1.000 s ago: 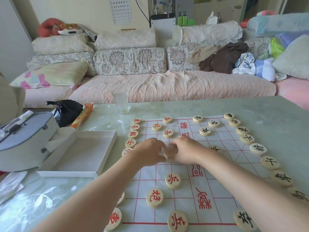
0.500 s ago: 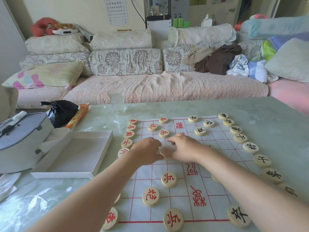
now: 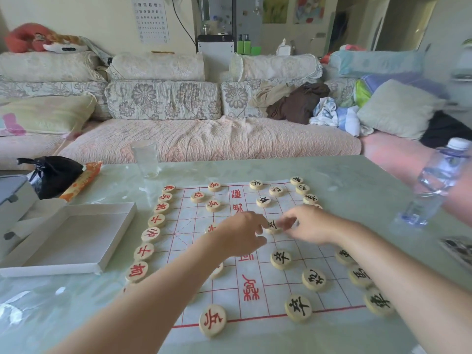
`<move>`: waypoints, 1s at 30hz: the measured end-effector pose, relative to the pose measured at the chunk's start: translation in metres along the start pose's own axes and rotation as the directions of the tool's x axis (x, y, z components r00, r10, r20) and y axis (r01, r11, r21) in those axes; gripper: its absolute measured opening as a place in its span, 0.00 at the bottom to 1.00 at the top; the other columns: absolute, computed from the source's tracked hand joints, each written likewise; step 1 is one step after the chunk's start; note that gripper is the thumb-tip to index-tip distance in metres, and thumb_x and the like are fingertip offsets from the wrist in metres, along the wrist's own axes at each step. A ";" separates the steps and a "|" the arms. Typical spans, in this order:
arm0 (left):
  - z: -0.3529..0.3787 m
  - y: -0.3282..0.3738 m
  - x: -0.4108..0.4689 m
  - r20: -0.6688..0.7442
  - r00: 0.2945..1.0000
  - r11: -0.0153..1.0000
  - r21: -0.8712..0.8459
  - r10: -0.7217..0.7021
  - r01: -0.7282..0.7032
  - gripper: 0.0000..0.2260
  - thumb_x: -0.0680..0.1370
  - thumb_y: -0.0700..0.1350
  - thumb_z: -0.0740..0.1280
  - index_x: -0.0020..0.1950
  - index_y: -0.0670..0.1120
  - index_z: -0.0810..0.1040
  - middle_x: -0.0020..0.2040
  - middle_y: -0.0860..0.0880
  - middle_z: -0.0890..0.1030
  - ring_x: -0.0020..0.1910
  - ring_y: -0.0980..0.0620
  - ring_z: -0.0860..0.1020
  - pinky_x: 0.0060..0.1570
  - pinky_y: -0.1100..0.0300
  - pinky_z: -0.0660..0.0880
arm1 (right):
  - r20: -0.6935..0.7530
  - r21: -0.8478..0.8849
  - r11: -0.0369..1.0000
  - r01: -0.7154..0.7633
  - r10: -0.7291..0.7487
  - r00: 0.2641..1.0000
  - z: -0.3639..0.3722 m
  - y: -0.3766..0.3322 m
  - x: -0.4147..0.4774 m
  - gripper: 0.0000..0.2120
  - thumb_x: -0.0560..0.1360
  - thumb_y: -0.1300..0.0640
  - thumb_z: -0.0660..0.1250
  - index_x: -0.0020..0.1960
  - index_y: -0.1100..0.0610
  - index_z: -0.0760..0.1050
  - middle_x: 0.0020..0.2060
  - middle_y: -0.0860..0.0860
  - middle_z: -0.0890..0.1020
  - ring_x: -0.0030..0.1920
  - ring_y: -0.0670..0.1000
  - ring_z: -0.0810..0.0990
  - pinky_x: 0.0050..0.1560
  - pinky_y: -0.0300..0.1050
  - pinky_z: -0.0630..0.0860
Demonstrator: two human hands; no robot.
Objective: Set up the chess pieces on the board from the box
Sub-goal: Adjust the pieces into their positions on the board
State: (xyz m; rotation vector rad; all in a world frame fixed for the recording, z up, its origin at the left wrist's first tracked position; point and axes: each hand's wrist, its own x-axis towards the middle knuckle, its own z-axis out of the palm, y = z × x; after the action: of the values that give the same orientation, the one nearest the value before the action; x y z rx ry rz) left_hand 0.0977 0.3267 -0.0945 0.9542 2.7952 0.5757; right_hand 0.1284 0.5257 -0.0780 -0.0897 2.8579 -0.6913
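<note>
A white cloth chess board (image 3: 255, 300) with red lines lies on the table. Round wooden pieces stand on it: red-marked ones in a column at the left (image 3: 150, 234) and black-marked ones down the right side (image 3: 313, 279). Both hands meet over the board's middle. My left hand (image 3: 240, 233) and my right hand (image 3: 306, 227) both touch one black-marked piece (image 3: 272, 226) that rests flat on the board, with fingertips pinching its edges. The white box (image 3: 76, 238) sits at the board's left, with nothing visible inside it.
A clear glass (image 3: 146, 158) stands beyond the board's far left corner. A black bag (image 3: 51, 173) and an orange packet (image 3: 81, 180) lie at the left, beside a grey case (image 3: 12, 195). A plastic water bottle (image 3: 434, 185) stands at the right. A sofa runs behind the table.
The view has swung to the right, bringing the bottle into sight. Both hands have shifted right across the board's middle, and a black-marked piece now shows between the fingertips.
</note>
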 end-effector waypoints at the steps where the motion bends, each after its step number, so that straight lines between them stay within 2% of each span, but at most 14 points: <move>1: 0.005 0.007 -0.001 0.012 1.000 1.000 0.003 0.019 -0.019 0.16 0.76 0.48 0.66 0.64 0.54 0.75 0.55 0.56 0.78 0.49 0.55 0.76 0.48 0.60 0.74 | 0.034 -0.009 1.000 -0.004 0.004 0.999 0.002 0.000 -0.006 0.10 0.74 0.53 0.70 0.54 0.43 0.80 0.50 0.42 0.83 0.44 0.41 0.79 0.42 0.33 0.71; 3: 0.010 0.016 -0.004 0.022 0.998 0.999 0.006 0.051 -0.051 0.17 0.75 0.49 0.66 0.64 0.56 0.75 0.56 0.57 0.77 0.49 0.56 0.76 0.50 0.59 0.76 | 0.088 -0.036 0.999 -0.018 0.021 0.996 0.006 0.001 -0.015 0.13 0.72 0.52 0.71 0.56 0.45 0.80 0.50 0.42 0.82 0.46 0.43 0.79 0.46 0.38 0.75; 5: 0.013 0.018 -0.008 0.032 0.997 0.997 0.024 0.070 -0.071 0.19 0.74 0.51 0.67 0.65 0.56 0.74 0.57 0.57 0.77 0.49 0.57 0.75 0.49 0.60 0.75 | 0.094 -0.042 0.998 -0.040 0.044 0.995 0.012 0.002 -0.021 0.20 0.66 0.45 0.75 0.57 0.44 0.78 0.49 0.42 0.81 0.48 0.44 0.80 0.51 0.43 0.77; 7: 0.016 0.017 -0.012 0.054 0.996 0.996 0.060 0.066 -0.069 0.21 0.74 0.52 0.69 0.67 0.55 0.73 0.59 0.56 0.76 0.52 0.56 0.75 0.47 0.62 0.72 | 0.083 -0.077 0.995 -0.062 0.069 0.994 0.017 0.004 -0.025 0.28 0.60 0.37 0.77 0.57 0.43 0.76 0.47 0.40 0.79 0.48 0.43 0.79 0.52 0.44 0.78; 9: 0.022 0.014 -0.015 0.078 0.995 0.993 0.095 0.061 -0.068 0.22 0.73 0.53 0.70 0.67 0.54 0.73 0.60 0.55 0.75 0.55 0.54 0.76 0.47 0.63 0.71 | 0.060 -0.130 0.989 -0.072 0.081 0.995 0.023 0.006 -0.026 0.30 0.58 0.34 0.76 0.56 0.42 0.76 0.47 0.40 0.79 0.48 0.42 0.78 0.51 0.43 0.78; 14: 0.030 0.010 -0.015 0.095 0.995 0.991 0.121 0.038 -0.050 0.20 0.73 0.54 0.70 0.63 0.54 0.75 0.59 0.53 0.76 0.55 0.52 0.75 0.52 0.56 0.75 | 0.036 -0.114 0.993 -0.031 0.035 0.999 0.035 0.009 -0.026 0.23 0.63 0.40 0.76 0.55 0.43 0.77 0.45 0.40 0.79 0.48 0.42 0.78 0.47 0.41 0.76; 19: 0.035 0.010 -0.012 0.070 0.997 0.989 0.147 0.024 -0.034 0.20 0.71 0.58 0.71 0.61 0.54 0.75 0.56 0.54 0.77 0.56 0.52 0.75 0.52 0.53 0.76 | 0.091 -0.080 0.996 0.026 -0.019 0.996 0.035 0.008 -0.025 0.25 0.66 0.46 0.79 0.61 0.43 0.78 0.50 0.41 0.79 0.50 0.44 0.77 0.47 0.40 0.73; 22: 0.036 0.010 -0.012 0.061 0.998 0.988 0.151 0.015 -0.024 0.22 0.71 0.61 0.70 0.62 0.55 0.75 0.56 0.55 0.77 0.55 0.53 0.74 0.50 0.54 0.75 | 0.088 -0.084 0.996 0.030 -0.022 0.996 0.035 0.008 -0.024 0.26 0.65 0.47 0.79 0.62 0.44 0.78 0.51 0.41 0.79 0.52 0.45 0.78 0.52 0.43 0.76; 27: 0.038 0.010 -0.010 0.053 0.998 0.986 0.163 0.024 -0.032 0.22 0.71 0.64 0.68 0.60 0.56 0.76 0.54 0.55 0.76 0.53 0.53 0.74 0.44 0.58 0.72 | 0.082 -0.089 0.995 0.033 -0.026 0.996 0.035 0.007 -0.024 0.22 0.66 0.46 0.78 0.59 0.44 0.79 0.49 0.41 0.78 0.52 0.45 0.77 0.52 0.42 0.76; 30: 0.036 0.010 -0.010 0.070 0.997 0.986 0.164 0.029 -0.040 0.23 0.71 0.62 0.70 0.62 0.55 0.75 0.56 0.54 0.76 0.56 0.53 0.74 0.47 0.58 0.73 | 0.095 -0.119 0.993 0.023 -0.012 0.995 0.035 0.006 -0.022 0.25 0.66 0.45 0.78 0.62 0.44 0.78 0.52 0.41 0.79 0.54 0.45 0.78 0.54 0.43 0.76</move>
State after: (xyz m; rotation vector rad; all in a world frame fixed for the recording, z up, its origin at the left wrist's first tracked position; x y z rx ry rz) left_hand 0.1197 0.3393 -0.1240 1.0341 2.8060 0.3128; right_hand 0.1572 0.5182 -0.1072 -0.1609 2.8084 -0.5043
